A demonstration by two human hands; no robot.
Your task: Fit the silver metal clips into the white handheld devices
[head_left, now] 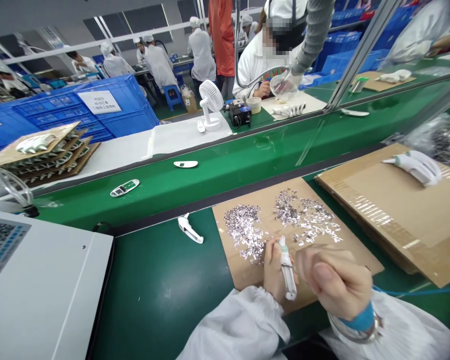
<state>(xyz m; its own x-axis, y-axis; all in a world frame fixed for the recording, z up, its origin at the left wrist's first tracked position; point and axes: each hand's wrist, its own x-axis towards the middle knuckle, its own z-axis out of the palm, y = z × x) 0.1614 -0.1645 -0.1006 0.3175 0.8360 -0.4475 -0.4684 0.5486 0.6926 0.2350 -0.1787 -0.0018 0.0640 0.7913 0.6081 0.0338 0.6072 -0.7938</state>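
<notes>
Green conveyor surface (161, 295) stretching across the view, with a co-worker (253, 72) bending over another station beyond a clear partition (360, 60). Left hand (273, 270) gripping a white plastic device (288, 267), fingers wrapped around its body, holding it over a cardboard sheet (345, 255), just beside scattered silver foil scraps (243, 232). Right hand (335, 282) closing in from the side, fingers curled toward the device, their hold hidden behind the thumb, perhaps on something thin. Blue wrist strap (362, 317) trailing a blue cord (416, 291) past the cardboard. Risks: a sleeve (236, 325) brushing the foil scraps and scattering them, a loosening left grip dropping the device among them, the cord snagging and tugging the right wrist.
</notes>
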